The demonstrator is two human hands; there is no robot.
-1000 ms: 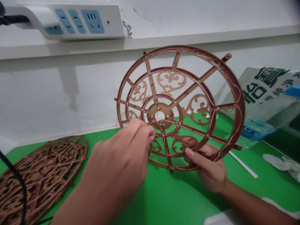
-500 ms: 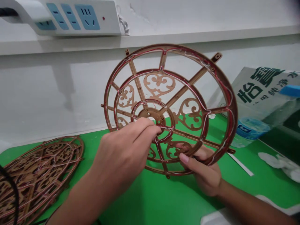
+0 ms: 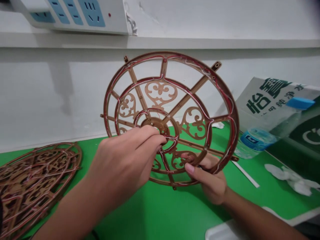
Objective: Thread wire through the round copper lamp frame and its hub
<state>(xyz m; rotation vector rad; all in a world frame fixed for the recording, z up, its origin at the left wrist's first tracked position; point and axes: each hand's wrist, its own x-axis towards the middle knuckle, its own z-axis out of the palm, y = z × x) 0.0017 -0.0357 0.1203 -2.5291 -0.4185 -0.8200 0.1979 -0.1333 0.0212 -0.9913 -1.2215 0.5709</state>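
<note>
A round brown openwork frame [image 3: 160,91] with scroll ornaments and thin red and white wires along its ribs stands nearly upright over the green mat [image 3: 175,213]. My right hand [image 3: 208,180] grips its lower rim from below, thumb on the front. My left hand [image 3: 127,161] is closed in a pinch at the frame's centre hub, fingertips on a thin wire there.
A stack of similar brown frames [image 3: 35,183] lies flat at the left. A white power strip [image 3: 72,15] sits on the shelf above. At the right are a water bottle [image 3: 260,136], a printed bag [image 3: 275,96], crumpled white paper [image 3: 290,176] and a white strip [image 3: 245,173].
The frame and both hands have shifted left and slightly down in view. My left fingers have stayed pinched at the hub.
</note>
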